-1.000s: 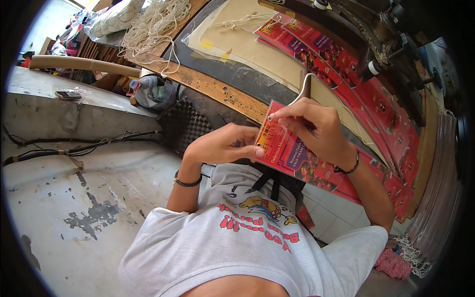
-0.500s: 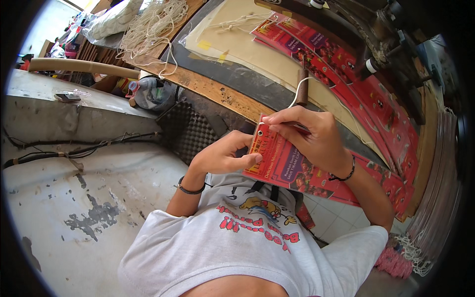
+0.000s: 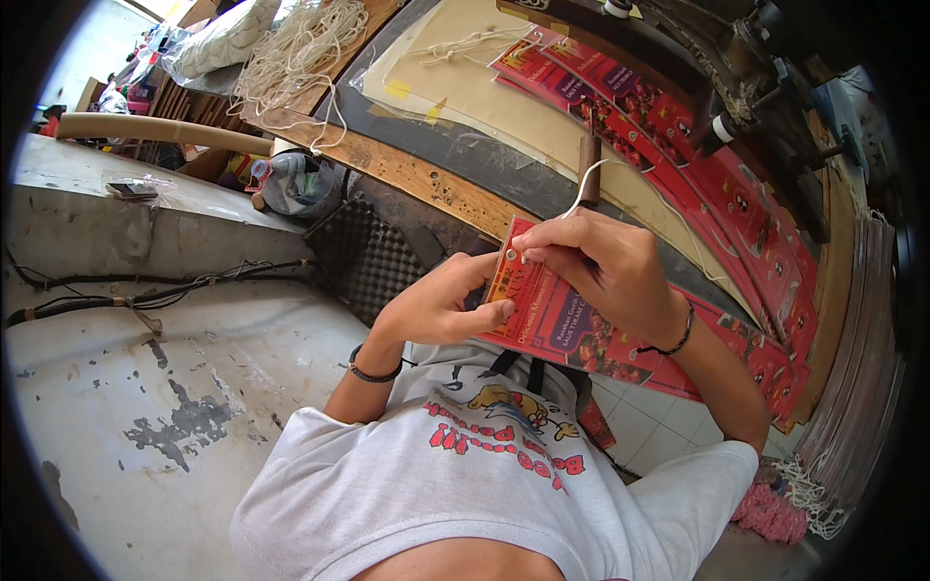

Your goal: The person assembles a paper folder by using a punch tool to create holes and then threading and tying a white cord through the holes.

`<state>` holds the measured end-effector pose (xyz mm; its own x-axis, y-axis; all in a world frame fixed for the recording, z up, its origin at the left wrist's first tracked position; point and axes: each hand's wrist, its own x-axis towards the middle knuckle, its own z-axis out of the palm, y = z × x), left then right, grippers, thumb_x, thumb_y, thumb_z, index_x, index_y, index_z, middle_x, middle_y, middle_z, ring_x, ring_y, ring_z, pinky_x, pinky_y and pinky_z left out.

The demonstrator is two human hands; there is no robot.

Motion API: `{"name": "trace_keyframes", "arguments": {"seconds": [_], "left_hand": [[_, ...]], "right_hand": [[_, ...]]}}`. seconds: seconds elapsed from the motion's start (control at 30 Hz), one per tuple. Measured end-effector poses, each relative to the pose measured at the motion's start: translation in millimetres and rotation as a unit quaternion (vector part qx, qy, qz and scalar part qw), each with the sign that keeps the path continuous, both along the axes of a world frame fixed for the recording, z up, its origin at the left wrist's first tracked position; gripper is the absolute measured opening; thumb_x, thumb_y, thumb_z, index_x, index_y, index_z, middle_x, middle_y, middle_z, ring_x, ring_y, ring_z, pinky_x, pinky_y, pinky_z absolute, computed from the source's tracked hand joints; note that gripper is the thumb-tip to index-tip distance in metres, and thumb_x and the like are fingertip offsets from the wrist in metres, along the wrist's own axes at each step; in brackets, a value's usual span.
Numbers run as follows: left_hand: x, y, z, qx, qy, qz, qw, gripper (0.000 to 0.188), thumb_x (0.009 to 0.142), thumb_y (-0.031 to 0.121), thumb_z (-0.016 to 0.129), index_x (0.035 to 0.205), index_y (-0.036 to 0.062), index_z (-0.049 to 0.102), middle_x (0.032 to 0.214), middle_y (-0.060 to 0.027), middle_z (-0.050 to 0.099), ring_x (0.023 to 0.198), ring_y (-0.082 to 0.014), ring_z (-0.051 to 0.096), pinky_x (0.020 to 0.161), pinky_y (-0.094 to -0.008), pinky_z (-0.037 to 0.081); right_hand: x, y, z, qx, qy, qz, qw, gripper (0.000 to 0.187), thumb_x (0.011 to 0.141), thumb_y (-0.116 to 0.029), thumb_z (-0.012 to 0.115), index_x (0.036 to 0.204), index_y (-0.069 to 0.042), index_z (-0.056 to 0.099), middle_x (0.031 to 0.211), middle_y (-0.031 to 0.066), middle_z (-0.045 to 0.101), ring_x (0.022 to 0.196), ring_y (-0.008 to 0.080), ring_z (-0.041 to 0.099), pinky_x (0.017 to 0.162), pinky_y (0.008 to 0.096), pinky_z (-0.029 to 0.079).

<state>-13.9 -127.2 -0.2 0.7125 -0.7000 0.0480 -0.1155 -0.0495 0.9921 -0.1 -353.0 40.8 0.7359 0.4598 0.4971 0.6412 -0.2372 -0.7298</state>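
My left hand [image 3: 434,302] grips the end of a long red printed banner [image 3: 605,341], thumb on its face and fingers behind the edge. A metal eyelet sits near the banner's upper corner. Close to that eyelet, my right hand [image 3: 615,263] pinches a white cord [image 3: 584,186] between thumb and fingertips. The cord runs up from behind my right knuckles. Whether its tip passes through the hole is hidden by my fingers. The rest of the banner trails to the right beneath my right forearm.
More red banners [image 3: 668,145] lie overlapped on the workbench, beside a short brown rod [image 3: 590,169]. A dark machine [image 3: 746,58] stands at the far right. Loose white cords [image 3: 300,53] pile up at the far left. Bundled strips with cords [image 3: 862,349] hang at right.
My right fingertips have shifted slightly down from the banner's top edge to the eyelet, carrying the cord. My left hand keeps its hold nearly unchanged.
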Motion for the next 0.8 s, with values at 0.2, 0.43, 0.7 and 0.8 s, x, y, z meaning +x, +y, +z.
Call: {"name": "trace_keyframes", "arguments": {"seconds": [0.2,0.43,0.7,0.8], "left_hand": [[-1,-2,-2,-0.020,-0.015,0.009,1.000,0.041,0.094,0.027,0.061,0.118,-0.0061,0.057,0.087,-0.0168,0.070,0.074,-0.0215,0.068,0.070,-0.0314,0.052],[4,-3,14,0.045,0.012,0.034,0.998,0.028,0.098,0.022,0.057,0.101,-0.0055,0.064,0.074,-0.0165,0.066,0.065,-0.0191,0.065,0.062,-0.0320,0.048],[12,-5,16,0.062,-0.055,0.034,0.996,0.029,0.097,0.022,0.059,0.091,-0.0056,0.065,0.064,-0.0176,0.061,0.053,-0.0240,0.060,0.053,-0.0325,0.045],[13,-8,11,0.035,-0.064,0.043,0.996,0.030,0.097,0.022,0.059,0.089,-0.0066,0.064,0.061,-0.0158,0.059,0.050,-0.0201,0.056,0.051,-0.0313,0.043]], "right_hand": [[0,0,-2,0.005,-0.004,-0.006,1.000,0.015,0.088,-0.003,0.070,0.102,-0.005,0.067,0.087,0.0111,0.069,0.078,0.0257,0.069,0.067,0.0340,0.055],[2,1,2,-0.012,-0.022,0.006,1.000,0.015,0.088,-0.003,0.070,0.103,-0.004,0.067,0.088,0.0103,0.069,0.081,0.0260,0.069,0.070,0.0350,0.056],[3,0,3,-0.025,-0.058,-0.012,0.998,0.017,0.088,-0.001,0.068,0.104,-0.005,0.067,0.092,0.0107,0.068,0.084,0.0266,0.069,0.071,0.0351,0.056],[3,1,6,-0.016,-0.040,-0.031,0.999,0.017,0.088,-0.001,0.068,0.105,-0.005,0.067,0.092,0.0111,0.068,0.084,0.0271,0.069,0.070,0.0350,0.057]]}}
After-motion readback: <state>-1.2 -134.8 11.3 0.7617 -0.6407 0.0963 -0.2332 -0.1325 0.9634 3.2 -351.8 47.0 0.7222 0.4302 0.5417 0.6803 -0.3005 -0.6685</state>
